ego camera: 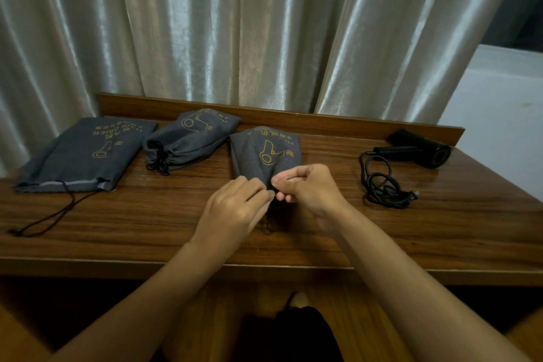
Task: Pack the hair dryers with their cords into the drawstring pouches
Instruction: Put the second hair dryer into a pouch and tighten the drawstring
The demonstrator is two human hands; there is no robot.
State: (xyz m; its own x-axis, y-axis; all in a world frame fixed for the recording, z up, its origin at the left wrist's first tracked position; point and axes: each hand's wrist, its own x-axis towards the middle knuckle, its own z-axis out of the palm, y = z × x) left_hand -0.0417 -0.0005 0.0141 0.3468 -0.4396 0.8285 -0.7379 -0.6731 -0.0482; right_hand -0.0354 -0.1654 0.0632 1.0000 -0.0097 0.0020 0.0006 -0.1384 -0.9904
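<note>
Both our hands pinch at the gathered mouth of the middle pouch: left hand and right hand meet there, fingers curled on the fabric and its black cord, which we can barely make out beneath them. A second filled pouch lies cinched to its left, a flat pouch beyond. One dryer with coiled cable lies unpacked on the desk at right.

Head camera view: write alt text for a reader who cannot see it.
Both hands, left hand and right hand, pinch the gathered mouth of a bulging grey pouch on a wooden table. To its left lie another cinched pouch and a flat pouch; to its right lies a black hair dryer with its coiled cord.
</note>
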